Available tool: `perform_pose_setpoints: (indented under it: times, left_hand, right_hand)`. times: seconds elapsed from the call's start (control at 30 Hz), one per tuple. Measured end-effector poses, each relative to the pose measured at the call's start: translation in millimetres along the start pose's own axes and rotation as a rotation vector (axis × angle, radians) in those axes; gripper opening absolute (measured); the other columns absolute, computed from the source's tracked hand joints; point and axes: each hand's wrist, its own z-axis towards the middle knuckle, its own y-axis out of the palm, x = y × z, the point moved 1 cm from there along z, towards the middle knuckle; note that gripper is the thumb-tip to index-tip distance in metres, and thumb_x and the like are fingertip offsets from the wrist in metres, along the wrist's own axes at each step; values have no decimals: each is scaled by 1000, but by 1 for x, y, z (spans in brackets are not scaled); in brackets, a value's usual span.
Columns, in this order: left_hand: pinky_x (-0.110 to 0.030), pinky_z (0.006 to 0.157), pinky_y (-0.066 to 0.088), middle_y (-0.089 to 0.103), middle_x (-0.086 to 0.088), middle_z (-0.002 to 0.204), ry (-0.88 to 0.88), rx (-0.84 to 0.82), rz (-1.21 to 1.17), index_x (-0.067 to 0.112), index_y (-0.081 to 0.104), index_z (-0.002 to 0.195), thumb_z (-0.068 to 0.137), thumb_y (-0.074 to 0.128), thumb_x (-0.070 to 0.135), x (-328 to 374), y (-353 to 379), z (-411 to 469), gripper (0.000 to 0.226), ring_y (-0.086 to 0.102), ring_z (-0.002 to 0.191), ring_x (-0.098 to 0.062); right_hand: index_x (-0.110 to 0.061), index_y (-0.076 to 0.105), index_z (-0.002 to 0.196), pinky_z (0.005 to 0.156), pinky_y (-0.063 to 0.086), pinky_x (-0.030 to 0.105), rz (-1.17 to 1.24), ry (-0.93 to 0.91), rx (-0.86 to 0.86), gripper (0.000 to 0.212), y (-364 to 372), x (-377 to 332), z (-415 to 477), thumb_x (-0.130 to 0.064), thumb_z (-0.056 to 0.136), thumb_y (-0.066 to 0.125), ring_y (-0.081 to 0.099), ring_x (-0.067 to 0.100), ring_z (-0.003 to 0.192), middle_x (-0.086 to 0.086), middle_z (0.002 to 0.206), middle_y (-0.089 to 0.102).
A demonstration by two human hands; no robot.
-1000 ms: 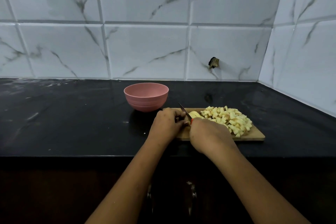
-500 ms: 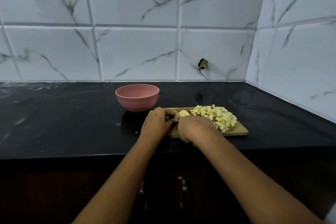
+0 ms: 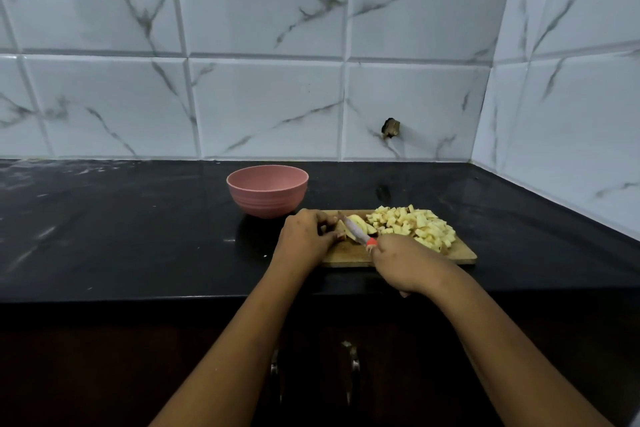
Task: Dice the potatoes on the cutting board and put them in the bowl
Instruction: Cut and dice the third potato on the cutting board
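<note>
The cutting board (image 3: 349, 257) lies on the black tabletop (image 3: 121, 236), just right of frame centre. The left hand (image 3: 304, 236) rests at the board's left end, fingers curled onto the last uncut potato piece (image 3: 361, 222). This pins the piece against the blade's push.

The right hand (image 3: 401, 263) is wrapped round the red handle of the knife (image 3: 356, 230). The blade angles toward the upper left, across the piece and beside the left fingertips, so a slicing stroke appears to be in hand.

The diced potato (image 3: 412, 224) is heaped on the right half of the board, which keeps the cutting zone free.

The pink bowl (image 3: 266, 191) stands just beyond the board's left corner, near enough for transfer. No dice show above its rim, so filling is judged not yet begun.
</note>
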Motion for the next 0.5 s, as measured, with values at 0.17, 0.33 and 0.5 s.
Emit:
perform_pose_setpoints:
  times: [0.17,0.33,0.5]
  left_hand:
    - [-24,83,50,70,1,95,-3,-11,-15,17,73,105,80,76,23,-1,1,1,26,62,87,-9]
    - [-24,81,50,70,2,90,10,-7,-14,18,74,101,79,76,23,-1,2,1,22,62,85,-8]
    - [-24,89,49,71,3,99,-17,-27,-27,17,73,104,81,75,22,0,1,2,24,63,95,-8]
  right_hand:
    - [-11,51,100,54,39,26,81,-34,21,27,-3,-1,12,-28,105,31,51,12,60,3,79,55]
    - [-14,53,97,57,38,28,104,-43,138,24,3,5,15,-27,101,34,51,13,66,0,79,54]
    - [-17,46,87,54,35,28,37,-48,194,16,15,-5,1,-24,98,37,49,12,67,-2,82,52]
